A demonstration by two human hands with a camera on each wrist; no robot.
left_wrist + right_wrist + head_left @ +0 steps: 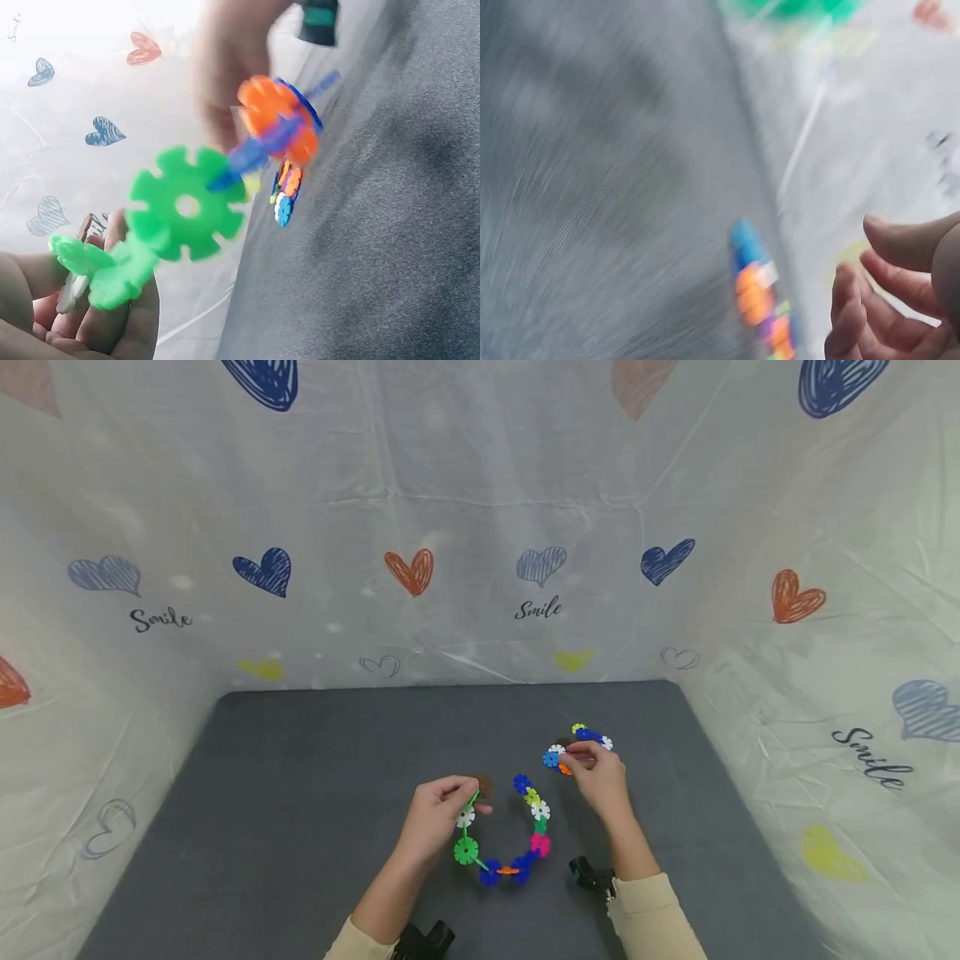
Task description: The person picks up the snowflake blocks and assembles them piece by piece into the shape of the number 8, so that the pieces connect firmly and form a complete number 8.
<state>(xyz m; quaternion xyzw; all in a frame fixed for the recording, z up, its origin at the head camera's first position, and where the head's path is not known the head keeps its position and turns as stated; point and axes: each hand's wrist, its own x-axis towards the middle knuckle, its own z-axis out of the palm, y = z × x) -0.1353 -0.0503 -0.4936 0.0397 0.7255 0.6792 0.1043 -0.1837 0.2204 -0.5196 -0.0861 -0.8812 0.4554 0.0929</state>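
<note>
Head view: the left hand (437,814) pinches one end of the U-shaped chain (521,869) over the surface (322,793); the right hand (600,777) is beside small discs (552,760). Left wrist: green pieces (124,276) sit by the thumb. Right wrist: the right hand's thumb and fingertips (846,281) stand apart.

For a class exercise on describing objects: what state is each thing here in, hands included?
Disc chain: discs joined, curved, ends apart.
Left hand: holding one chain end.
Right hand: thumb and fingers apart, nothing visible between.
Other discs: grouped on the table; joined or loose, unclear.
Backdrop: hanging, creased.
</note>
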